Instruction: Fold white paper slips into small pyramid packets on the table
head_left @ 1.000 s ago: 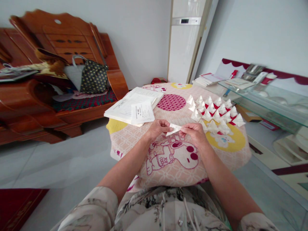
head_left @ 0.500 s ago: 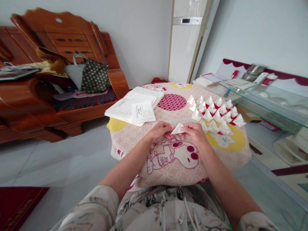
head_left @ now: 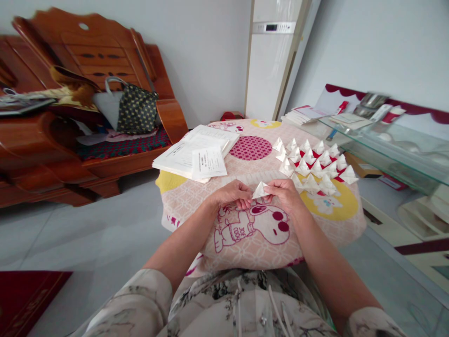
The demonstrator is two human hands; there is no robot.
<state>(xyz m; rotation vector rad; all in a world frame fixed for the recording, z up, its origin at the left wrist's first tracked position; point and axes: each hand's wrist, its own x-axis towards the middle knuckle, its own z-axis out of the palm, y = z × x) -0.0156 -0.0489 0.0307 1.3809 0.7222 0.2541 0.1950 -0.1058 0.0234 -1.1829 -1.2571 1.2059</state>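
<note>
Over the near part of the table, a small folded white paper boat (head_left: 260,189) with a pointed peak is between my two hands. My right hand (head_left: 286,194) pinches its right end between thumb and fingers. At its left tip, my left hand (head_left: 232,193) is closed, thumb against curled fingers, with the corner at the fingertips. To the right, several finished paper boats (head_left: 328,185) stand in rows, some with red showing between them. A stack of printed paper sheets (head_left: 185,152) lies left of my hands, a smaller printed slip (head_left: 208,161) on top.
A patterned pink cloth (head_left: 210,224) covers the round table. On the right stands a glass-topped cabinet (head_left: 396,145) with papers and metal bowls (head_left: 372,100). A wooden bench (head_left: 101,51) with a dark patterned bag (head_left: 137,108) is at the left, a tall white air conditioner (head_left: 270,70) behind.
My left hand has shifted slightly down and its fingers have curled in more at the boat's left tip. The boat and my right hand stay nearly in place.
</note>
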